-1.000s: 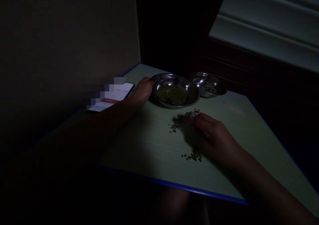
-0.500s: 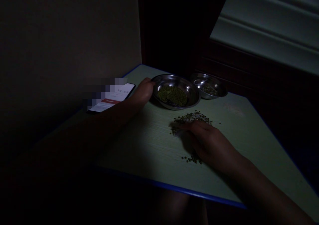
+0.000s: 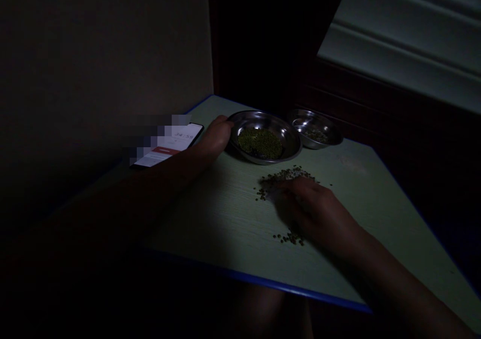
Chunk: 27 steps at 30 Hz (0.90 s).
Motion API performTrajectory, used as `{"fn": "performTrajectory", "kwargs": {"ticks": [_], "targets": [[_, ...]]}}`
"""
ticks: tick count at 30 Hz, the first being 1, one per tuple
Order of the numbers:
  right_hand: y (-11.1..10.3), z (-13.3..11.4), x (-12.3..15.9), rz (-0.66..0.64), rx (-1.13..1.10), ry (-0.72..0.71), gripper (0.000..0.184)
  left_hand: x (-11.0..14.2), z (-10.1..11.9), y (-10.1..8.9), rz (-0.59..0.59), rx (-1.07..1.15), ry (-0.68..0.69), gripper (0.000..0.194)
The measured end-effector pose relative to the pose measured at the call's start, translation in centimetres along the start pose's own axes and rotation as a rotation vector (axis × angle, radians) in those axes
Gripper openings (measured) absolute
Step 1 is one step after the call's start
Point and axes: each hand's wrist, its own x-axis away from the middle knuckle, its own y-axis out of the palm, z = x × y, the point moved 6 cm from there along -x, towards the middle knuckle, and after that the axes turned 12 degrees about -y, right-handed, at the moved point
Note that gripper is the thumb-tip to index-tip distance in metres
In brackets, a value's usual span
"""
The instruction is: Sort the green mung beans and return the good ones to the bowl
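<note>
My left hand point(image 3: 217, 134) grips the left rim of a steel bowl point(image 3: 289, 137), which holds a heap of green mung beans point(image 3: 261, 142). In front of that bowl, my right hand point(image 3: 310, 204) is at a loose spread of beans point(image 3: 298, 172) on the table. Its fingers are pinched together over the near-left part of the spread; what is between the fingertips, if anything, is too dark and small to tell. A smaller group of beans point(image 3: 289, 238) lies on the table just below the right hand.
A second steel bowl point(image 3: 326, 133) with a few beans or bits stands behind on the right. A lit phone point(image 3: 171, 143) lies by the left edge of the pale green, blue-edged table point(image 3: 225, 219). A wall rises on the left. The room is very dark.
The fingertips of my right hand have shifted slightly over the bean spread. My left hand stays on the bowl's rim, and the bowls keep their places.
</note>
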Motion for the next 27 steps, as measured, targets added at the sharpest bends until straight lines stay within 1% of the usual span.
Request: {"fn": "performTrajectory", "kwargs": {"ticks": [3,5,8,14,16,18,20,23,27], "targets": [[0.2,0.2,-0.1,-0.025,0.046,0.03,0.038,0.0,0.2,-0.1,-0.001,-0.038,0.035,0.008],[0.0,0.5,-0.1,-0.023,0.064,0.07,0.036,0.0,0.2,-0.1,0.005,-0.047,0.037,0.008],[-0.4,1.2,0.1,0.005,0.065,0.129,0.032,-0.1,0.3,-0.2,0.006,-0.05,0.04,0.007],[-1.3,2.4,0.6,0.082,0.14,0.185,0.032,-0.4,0.0,0.0,0.001,-0.026,0.039,0.006],[-1.5,2.1,0.6,0.111,0.13,0.158,0.031,-0.4,-0.1,0.0,0.0,-0.025,0.032,0.006],[-1.5,1.4,0.5,0.126,0.101,0.094,0.032,-0.2,0.0,0.0,0.0,-0.032,0.03,0.006],[-1.2,0.6,0.4,0.104,0.086,0.05,0.034,-0.1,0.1,0.0,-0.003,-0.033,0.016,0.005],[-0.8,-0.2,0.1,0.053,0.078,0.034,0.037,0.1,0.3,0.0,-0.005,-0.037,0.006,0.006],[-0.4,-0.5,-0.1,0.012,0.051,0.031,0.04,0.1,0.5,-0.1,0.008,-0.044,0.027,0.004]]}}
